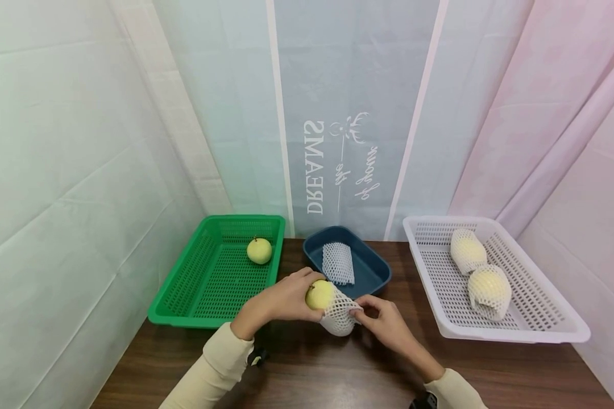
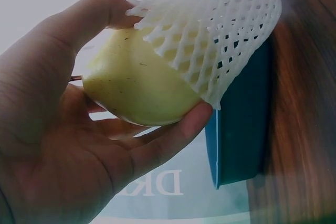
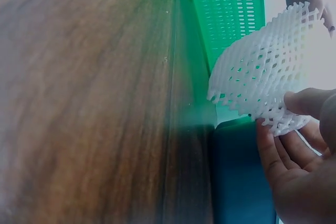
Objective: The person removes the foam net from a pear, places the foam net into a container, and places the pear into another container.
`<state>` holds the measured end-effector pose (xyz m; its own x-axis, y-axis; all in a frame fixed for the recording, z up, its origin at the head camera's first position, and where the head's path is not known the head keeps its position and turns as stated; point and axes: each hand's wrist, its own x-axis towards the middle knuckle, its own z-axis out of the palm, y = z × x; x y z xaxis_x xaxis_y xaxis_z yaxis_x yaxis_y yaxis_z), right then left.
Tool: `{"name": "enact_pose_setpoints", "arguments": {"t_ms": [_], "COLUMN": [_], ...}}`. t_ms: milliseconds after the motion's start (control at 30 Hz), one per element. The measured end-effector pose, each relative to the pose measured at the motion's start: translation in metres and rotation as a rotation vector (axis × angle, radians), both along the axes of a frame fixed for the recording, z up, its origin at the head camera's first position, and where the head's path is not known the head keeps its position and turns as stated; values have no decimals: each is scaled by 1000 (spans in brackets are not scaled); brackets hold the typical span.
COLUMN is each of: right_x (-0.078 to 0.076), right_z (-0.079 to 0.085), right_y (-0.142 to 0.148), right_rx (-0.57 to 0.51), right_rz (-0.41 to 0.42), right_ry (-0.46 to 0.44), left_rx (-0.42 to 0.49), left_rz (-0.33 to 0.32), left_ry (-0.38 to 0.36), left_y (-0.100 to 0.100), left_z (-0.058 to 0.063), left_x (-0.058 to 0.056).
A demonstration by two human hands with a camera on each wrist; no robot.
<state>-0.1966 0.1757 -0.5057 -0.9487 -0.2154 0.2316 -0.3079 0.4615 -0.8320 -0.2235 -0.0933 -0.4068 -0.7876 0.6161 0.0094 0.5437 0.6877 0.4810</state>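
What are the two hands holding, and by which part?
The left hand holds a yellow-green fruit around its uncovered stem end; the right hand pinches the white foam net at the opposite end.

Yellow-green pear (image 1: 319,295), partly inside white foam net (image 1: 340,319).

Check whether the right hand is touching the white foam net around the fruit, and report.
Touching. The right wrist view shows the right hand pinching the edge of the foam net between thumb and fingers.
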Motion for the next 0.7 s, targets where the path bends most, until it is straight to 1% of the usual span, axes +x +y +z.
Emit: {"name": "enact_pose_setpoints", "arguments": {"t_ms": [133, 333, 533, 700], "right_x": [0, 1, -1, -2], "right_z": [3, 4, 4, 5], "right_y": [0, 0, 1, 3], "right_rx": [-7, -36, -54, -43], "right_rz": [5, 8, -14, -42], "right_ry": [-10, 7, 18, 38], "left_rx": [17, 41, 54, 68], "left_rz": [8, 7, 1, 2], "left_ry": [0, -4, 0, 5], "left_y": [-3, -5, -8, -10], "left_z": [1, 2, 7, 12], "left_x": [-2, -5, -7, -8]}}
